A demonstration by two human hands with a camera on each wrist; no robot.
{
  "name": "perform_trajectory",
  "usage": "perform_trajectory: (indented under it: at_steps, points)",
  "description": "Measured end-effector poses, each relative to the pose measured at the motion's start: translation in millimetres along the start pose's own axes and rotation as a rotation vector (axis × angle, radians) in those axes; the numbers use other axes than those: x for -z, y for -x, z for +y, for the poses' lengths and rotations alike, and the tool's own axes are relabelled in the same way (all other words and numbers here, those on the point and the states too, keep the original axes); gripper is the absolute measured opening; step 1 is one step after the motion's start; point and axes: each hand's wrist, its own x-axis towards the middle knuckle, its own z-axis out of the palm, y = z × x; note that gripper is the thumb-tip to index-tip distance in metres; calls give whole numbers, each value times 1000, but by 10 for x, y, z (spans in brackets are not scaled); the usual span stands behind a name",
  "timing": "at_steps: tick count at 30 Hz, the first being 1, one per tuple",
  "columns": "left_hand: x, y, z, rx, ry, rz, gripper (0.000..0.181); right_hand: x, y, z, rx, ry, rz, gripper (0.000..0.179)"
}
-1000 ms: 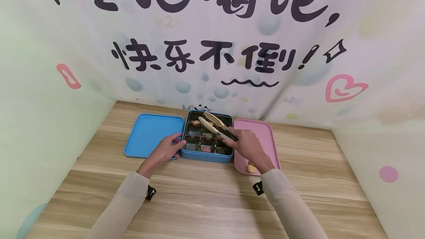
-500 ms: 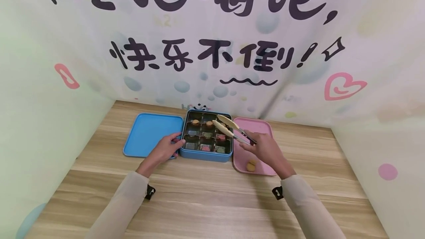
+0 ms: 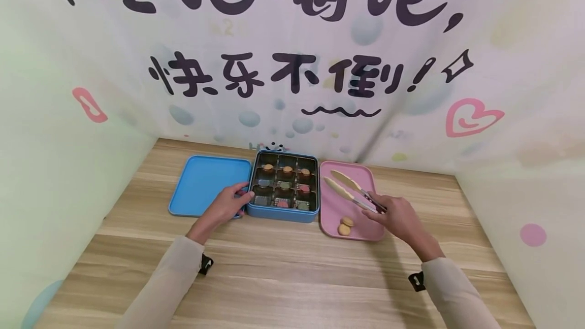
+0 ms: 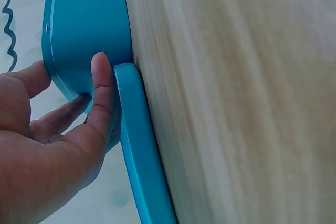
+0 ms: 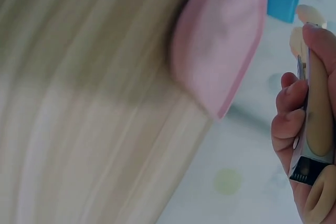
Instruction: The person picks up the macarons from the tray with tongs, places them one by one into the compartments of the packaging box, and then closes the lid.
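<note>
The right hand (image 3: 398,216) is gripping a pair of tongs (image 3: 339,188), its fingers curling round the handle and its thumb lying along it, and the two pale tips are standing apart above the pink tray (image 3: 329,213). Two golden cookies (image 3: 346,227) are lying against each other near that tray's front left corner. The left hand (image 3: 224,206) is touching the left side of the blue box (image 3: 283,214), its fingers staying fairly straight and its thumb reaching the rim. The box is standing between the pink tray and a flat blue tray (image 3: 201,184), all three resting on the wood-grained table (image 3: 283,273). Inside its nine compartments, three brownish pieces (image 3: 287,169) are sitting along the back row, while red and green ones are lying further forward; what the middle and front left compartments are holding is hard to make out. Behind, a wall is bearing dark lettering (image 3: 297,72).
</note>
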Motion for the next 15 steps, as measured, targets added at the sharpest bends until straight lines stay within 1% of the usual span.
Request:
perform_trajectory:
  at_steps: [4, 8, 10, 15]
  points:
    - [2, 2, -4, 1, 0, 1, 61, 35, 109, 142, -32, -21, -51, 56]
    - [0, -1, -6, 2, 0, -1, 61, 115, 221, 289, -40, -73, -139, 55]
    - [-1, -3, -6, 5, 1, -1, 62, 173, 273, 361, -37, -114, -202, 54]
    - [5, -4, -6, 7, 5, 2, 61, 312, 386, 518, -61, -297, -387, 53]
